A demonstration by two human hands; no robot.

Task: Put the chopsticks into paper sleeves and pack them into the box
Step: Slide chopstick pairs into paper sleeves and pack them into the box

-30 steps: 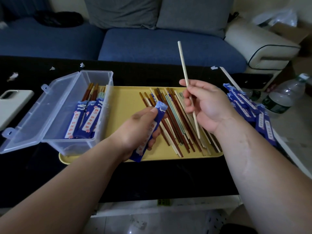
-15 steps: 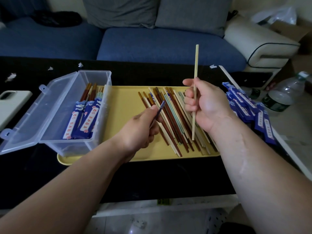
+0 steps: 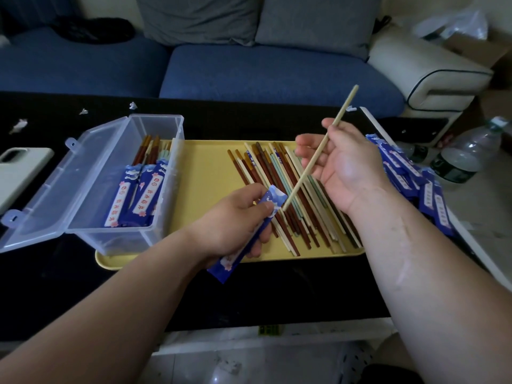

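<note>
Pale wood, by the look of it, is what the right hand (image 3: 343, 167) pinches: one chopstick (image 3: 308, 167), caught between thumb and fingertips in its upper half, above the right half of the yellow tray (image 3: 205, 173). The stick's long axis runs on a slant. Its far end is up and away over the tray's back right corner, and its near end points down at the mouth of the blue paper sleeve (image 3: 273, 200), almost touching it. The left hand (image 3: 235, 217) grips that sleeve over the tray's front edge, thumb pressed near the opening, with the closed end hanging past the edge over the black bench (image 3: 249, 295). I judge the stick light, stiff and smooth enough to slide, best steered from a hold well behind the tip. The sleeve looks thin and easily creased or torn, so it wants a gentle hold by its edges that leaves the mouth open. Loose chopsticks (image 3: 291, 217) lie fanned on the tray's right half. The clear box (image 3: 110, 189), its lid open, sits on the tray's left end with sleeved sticks inside, and spare sleeves (image 3: 410, 176) are heaped just off the tray's right end.
</note>
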